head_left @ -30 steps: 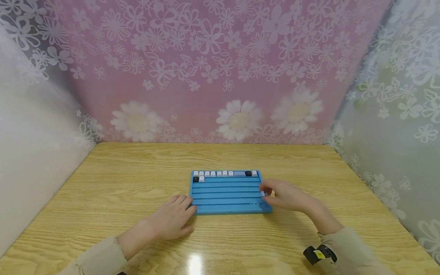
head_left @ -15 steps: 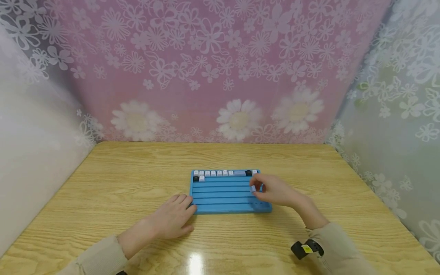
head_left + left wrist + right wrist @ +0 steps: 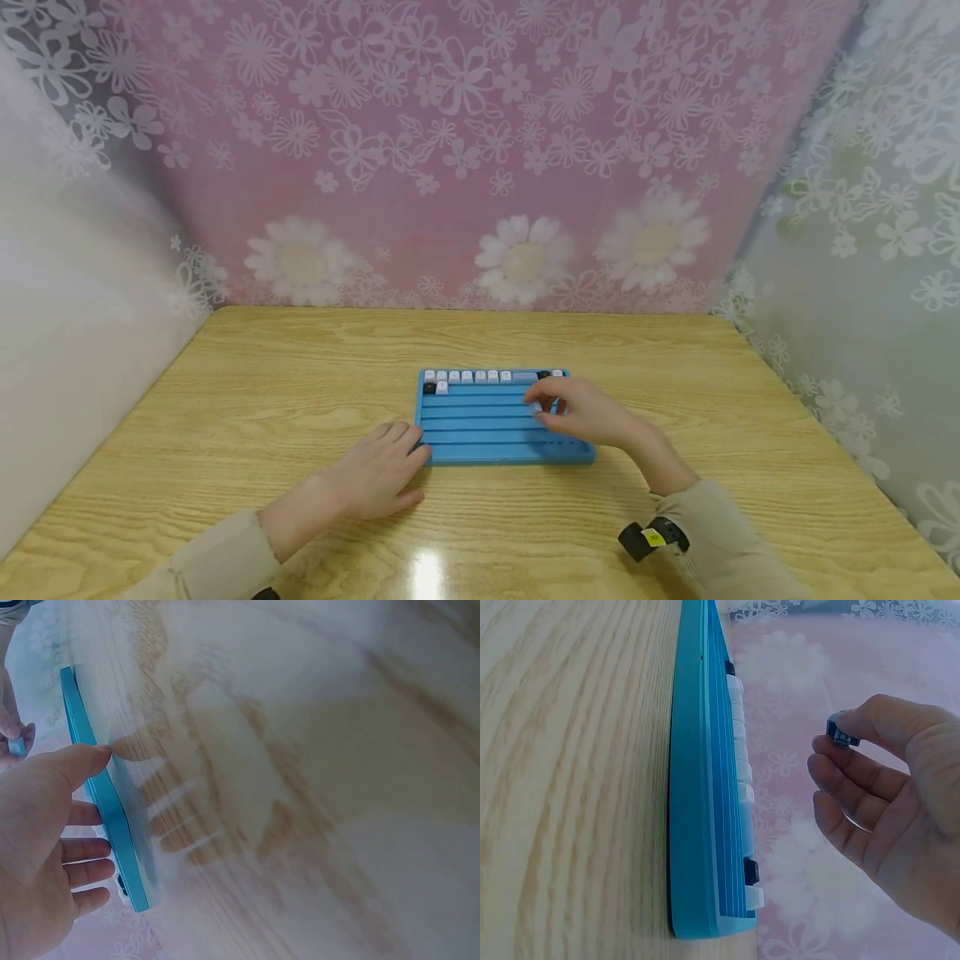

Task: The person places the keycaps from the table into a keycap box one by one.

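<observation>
— Beige sleeve (image 3: 217, 558) closest to me on the left; what is that hand doing?

— I see my left hand (image 3: 375, 479) lying flat on the wooden table (image 3: 225, 400), fingers relaxed and lightly spread. Its fingertips touch the near left corner of the blue tray (image 3: 480, 437). In the left wrist view the thumb (image 3: 79, 761) rests against the tray's edge, gripping nothing.

— And the right side?

— Nearest there is a black band with a yellow tag (image 3: 648, 537) on my wrist. Beyond it my right hand (image 3: 592, 412) hovers over the right part of the tray, around its middle rows. It pinches a small keycap (image 3: 842, 733) between thumb and forefinger; the right wrist view shows the cap's hollow underside, clear of the tray's ribs.

— What sits further back?

— I make out a line of white keycaps (image 3: 472, 377) in the tray's far row, with a long pale key (image 3: 522, 377) beside them. A dark cap (image 3: 429, 388) and one more white cap (image 3: 442, 387) sit in the second row at the left end. Behind the table hangs a pink flowered backdrop (image 3: 480, 150).
</observation>
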Demonstrator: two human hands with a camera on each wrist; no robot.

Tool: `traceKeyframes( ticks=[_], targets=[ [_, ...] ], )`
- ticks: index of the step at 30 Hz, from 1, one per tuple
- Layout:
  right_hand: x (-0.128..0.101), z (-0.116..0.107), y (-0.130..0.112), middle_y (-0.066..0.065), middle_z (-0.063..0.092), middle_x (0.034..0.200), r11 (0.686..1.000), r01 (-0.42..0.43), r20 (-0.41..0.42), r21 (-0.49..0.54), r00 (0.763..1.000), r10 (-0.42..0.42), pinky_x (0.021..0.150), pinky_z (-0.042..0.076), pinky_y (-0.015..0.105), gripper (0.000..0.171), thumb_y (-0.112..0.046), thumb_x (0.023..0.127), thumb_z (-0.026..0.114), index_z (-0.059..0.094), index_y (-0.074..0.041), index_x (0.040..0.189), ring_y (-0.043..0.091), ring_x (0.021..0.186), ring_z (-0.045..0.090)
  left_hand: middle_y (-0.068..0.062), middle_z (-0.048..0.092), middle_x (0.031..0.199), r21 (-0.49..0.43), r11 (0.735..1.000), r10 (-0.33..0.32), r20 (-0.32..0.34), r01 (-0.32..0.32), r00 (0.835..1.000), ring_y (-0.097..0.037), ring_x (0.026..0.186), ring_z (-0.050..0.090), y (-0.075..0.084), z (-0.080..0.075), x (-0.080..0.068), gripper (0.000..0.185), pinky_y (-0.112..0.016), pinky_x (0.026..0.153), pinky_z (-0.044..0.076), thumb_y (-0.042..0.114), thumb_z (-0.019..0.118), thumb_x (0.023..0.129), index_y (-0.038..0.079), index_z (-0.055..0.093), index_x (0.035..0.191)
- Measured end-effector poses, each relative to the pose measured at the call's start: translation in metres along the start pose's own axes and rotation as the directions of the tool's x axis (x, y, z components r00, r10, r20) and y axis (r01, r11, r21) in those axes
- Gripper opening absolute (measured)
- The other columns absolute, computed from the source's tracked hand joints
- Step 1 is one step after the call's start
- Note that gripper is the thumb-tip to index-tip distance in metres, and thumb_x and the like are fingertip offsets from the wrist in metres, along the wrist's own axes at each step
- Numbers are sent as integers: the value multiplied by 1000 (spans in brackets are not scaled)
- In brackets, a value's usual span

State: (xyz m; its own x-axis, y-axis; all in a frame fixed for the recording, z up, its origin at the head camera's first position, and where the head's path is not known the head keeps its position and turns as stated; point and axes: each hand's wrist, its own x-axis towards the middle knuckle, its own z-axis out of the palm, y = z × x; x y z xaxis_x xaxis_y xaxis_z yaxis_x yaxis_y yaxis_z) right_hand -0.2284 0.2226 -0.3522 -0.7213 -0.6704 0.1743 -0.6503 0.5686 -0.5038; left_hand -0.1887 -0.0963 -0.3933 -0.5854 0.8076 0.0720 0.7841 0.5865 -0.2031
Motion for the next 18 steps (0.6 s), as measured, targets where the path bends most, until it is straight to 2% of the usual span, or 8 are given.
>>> traceKeyframes(
  ticks=[10,15,18],
  targets=[
    [11,7,-2,5,60,97,997,50,-2,53,999,-50,68,48,27,17,-11,91,59,62,-3,105,11,80,52,-8,49,110,5,1000,6,-12,-6,1000,-23,103,46,0,1,0,46,-40,93,40,47,59,86,8,54,110],
    [16,9,-4,-1,58,94,997,34,16,68,999,-35,64,46,26,18,-15,91,60,61,-4,105,9,75,51,-8,49,110,4,1000,3,-7,-3,1000,-23,103,46,0,1,1,45,-39,93,40,47,59,86,8,54,110],
    [18,11,-6,-3,58,93,998,-19,32,67,999,17,64,47,26,23,-16,90,62,58,-4,109,9,76,52,-9,49,112,2,1000,0,0,0,1000,-23,104,46,0,0,0,46,-40,93,40,47,58,87,8,55,111]
  ],
)
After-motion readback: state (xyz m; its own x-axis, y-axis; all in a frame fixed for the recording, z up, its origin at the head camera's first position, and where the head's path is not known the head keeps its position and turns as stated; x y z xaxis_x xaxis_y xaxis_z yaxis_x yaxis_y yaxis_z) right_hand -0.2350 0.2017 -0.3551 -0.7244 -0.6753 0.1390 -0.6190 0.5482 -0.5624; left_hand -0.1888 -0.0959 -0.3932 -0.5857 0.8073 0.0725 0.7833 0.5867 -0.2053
